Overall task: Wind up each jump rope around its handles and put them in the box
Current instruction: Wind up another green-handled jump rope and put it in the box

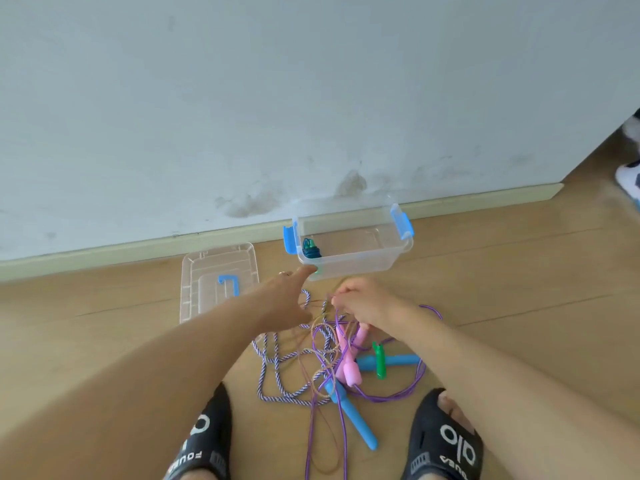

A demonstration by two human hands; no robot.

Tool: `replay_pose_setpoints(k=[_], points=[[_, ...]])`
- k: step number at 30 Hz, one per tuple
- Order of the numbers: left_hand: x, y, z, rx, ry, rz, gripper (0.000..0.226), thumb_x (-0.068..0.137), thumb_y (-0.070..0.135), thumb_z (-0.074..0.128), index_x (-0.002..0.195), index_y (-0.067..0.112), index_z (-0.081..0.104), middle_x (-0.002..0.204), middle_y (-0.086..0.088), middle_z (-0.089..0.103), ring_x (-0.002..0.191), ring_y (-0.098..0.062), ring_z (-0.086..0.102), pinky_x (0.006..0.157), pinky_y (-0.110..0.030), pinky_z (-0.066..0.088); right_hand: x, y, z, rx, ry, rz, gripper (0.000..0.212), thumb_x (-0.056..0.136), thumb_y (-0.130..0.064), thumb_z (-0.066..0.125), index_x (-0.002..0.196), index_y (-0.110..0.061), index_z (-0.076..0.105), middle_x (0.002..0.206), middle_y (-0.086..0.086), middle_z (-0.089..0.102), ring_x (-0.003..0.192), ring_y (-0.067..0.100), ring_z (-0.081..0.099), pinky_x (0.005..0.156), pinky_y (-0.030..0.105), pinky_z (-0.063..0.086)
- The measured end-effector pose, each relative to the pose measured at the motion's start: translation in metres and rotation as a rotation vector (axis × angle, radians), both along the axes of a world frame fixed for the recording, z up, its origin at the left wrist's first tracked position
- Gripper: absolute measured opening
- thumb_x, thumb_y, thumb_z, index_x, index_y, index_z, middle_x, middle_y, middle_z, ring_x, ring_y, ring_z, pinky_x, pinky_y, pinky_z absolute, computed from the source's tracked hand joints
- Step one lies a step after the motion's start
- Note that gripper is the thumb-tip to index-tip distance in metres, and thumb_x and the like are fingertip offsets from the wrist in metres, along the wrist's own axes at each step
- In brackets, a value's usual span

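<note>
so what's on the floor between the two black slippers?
Head view: tangled jump ropes with pink handles, a green handle and blue handles lie between the slippers.

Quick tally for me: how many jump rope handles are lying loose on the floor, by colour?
Blue handles: 2, the other at
Pink handles: 2, the other at, below the right hand
Green handle: 1
Total: 5 visible on the floor. The tangle of ropes may hide more. One wound rope is already in the box.
</note>
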State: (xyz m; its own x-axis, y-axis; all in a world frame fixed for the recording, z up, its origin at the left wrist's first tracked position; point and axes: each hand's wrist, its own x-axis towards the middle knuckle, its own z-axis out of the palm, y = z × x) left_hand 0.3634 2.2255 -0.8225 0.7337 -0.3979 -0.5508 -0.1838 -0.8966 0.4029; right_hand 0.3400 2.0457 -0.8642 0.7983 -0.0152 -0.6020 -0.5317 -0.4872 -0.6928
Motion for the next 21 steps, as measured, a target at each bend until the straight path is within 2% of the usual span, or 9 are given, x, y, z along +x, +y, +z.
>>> replay_pose_setpoints(k=[2,4,6,8,11,13,16,18,21], points=[[0.005,-0.002,0.032,-0.059,-0.057,-0.054,0.08,0.085,0.031,0.069,0.15,0.041,0.024,0.14,0.001,0.046,0.116,-0.021,0.053,0.094,-0.034,0.044,0.011,0.003,0.049,0.014,-0.065,0.1,0.01,0.083,-0.016,0.065,0.073,-0.014,0.066,0.051,-0.004,0.046,0.048,0.016,0.036,0.042,0.021,0.028],[0.009,-0.006,0.061,-0.121,-0.095,-0.072,0.058,0.086,0.032,0.067,0.139,0.039,0.043,0.13,0.011,0.054,0.11,-0.016,0.055,0.091,-0.031,0.043,0.016,0.006,0.096,0.005,-0.141,0.185,0.008,0.086,-0.015,0.066,0.086,-0.012,0.073,0.054,-0.005,0.05,0.047,0.013,0.039,0.041,0.021,0.03],[0.011,-0.009,0.088,-0.148,-0.119,-0.075,0.03,0.092,0.032,0.06,0.122,0.031,0.061,0.112,0.013,0.061,0.105,-0.015,0.057,0.086,-0.028,0.043,0.013,0.008,0.139,-0.004,-0.208,0.248,0.011,0.086,-0.014,0.064,0.091,-0.012,0.073,0.058,-0.005,0.052,0.048,0.012,0.039,0.044,0.021,0.032],[0.011,-0.009,0.111,-0.181,-0.109,-0.035,0.021,0.096,0.035,0.053,0.099,0.025,0.071,0.095,0.011,0.069,0.092,-0.014,0.06,0.079,-0.027,0.046,0.007,0.007,0.17,-0.008,-0.27,0.279,0.015,0.086,-0.012,0.061,0.094,-0.015,0.073,0.063,-0.004,0.053,0.054,0.014,0.042,0.048,0.023,0.032],[0.008,0.002,0.138,-0.162,-0.128,-0.014,0.043,0.098,0.047,0.043,0.071,0.021,0.064,0.07,0.007,0.072,0.056,-0.009,0.05,0.059,-0.026,0.04,-0.003,0.0,0.195,-0.049,-0.376,0.285,0.013,0.088,-0.015,0.062,0.095,-0.02,0.071,0.059,-0.009,0.056,0.052,0.006,0.047,0.052,0.022,0.037],[0.006,0.013,0.146,-0.125,-0.183,-0.01,0.049,0.098,0.051,0.042,0.065,0.015,0.048,0.058,0.0,0.065,0.047,-0.012,0.049,0.055,-0.027,0.038,-0.008,-0.002,0.2,-0.13,-0.426,0.357,0.008,0.092,-0.022,0.063,0.095,-0.022,0.07,0.056,-0.012,0.057,0.05,0.0,0.048,0.057,0.023,0.041],[0.006,0.032,0.153,-0.114,-0.272,0.057,0.047,0.097,0.05,0.043,0.068,0.014,0.039,0.061,-0.003,0.042,0.05,-0.018,0.042,0.056,-0.029,0.034,-0.012,0.001,0.198,-0.217,-0.39,0.477,0.014,0.095,-0.028,0.059,0.095,-0.019,0.07,0.058,-0.011,0.059,0.054,0.004,0.051,0.058,0.021,0.04],[0.011,0.045,0.16,-0.198,-0.309,0.195,0.047,0.098,0.05,0.043,0.069,0.013,0.043,0.064,-0.003,0.043,0.056,-0.02,0.037,0.058,-0.03,0.035,-0.012,0.003,0.197,-0.234,-0.294,0.525,0.017,0.096,-0.027,0.057,0.095,-0.015,0.069,0.062,-0.006,0.058,0.055,0.012,0.051,0.054,0.022,0.042],[0.022,0.072,0.167,-0.386,-0.336,0.448,0.045,0.099,0.045,0.043,0.07,0.012,0.049,0.067,-0.002,0.051,0.058,-0.021,0.044,0.061,-0.03,0.041,-0.012,0.004,0.195,-0.18,-0.172,0.54,0.021,0.098,-0.021,0.052,0.096,-0.008,0.067,0.064,0.002,0.051,0.05,0.015,0.047,0.05,0.025,0.043]])
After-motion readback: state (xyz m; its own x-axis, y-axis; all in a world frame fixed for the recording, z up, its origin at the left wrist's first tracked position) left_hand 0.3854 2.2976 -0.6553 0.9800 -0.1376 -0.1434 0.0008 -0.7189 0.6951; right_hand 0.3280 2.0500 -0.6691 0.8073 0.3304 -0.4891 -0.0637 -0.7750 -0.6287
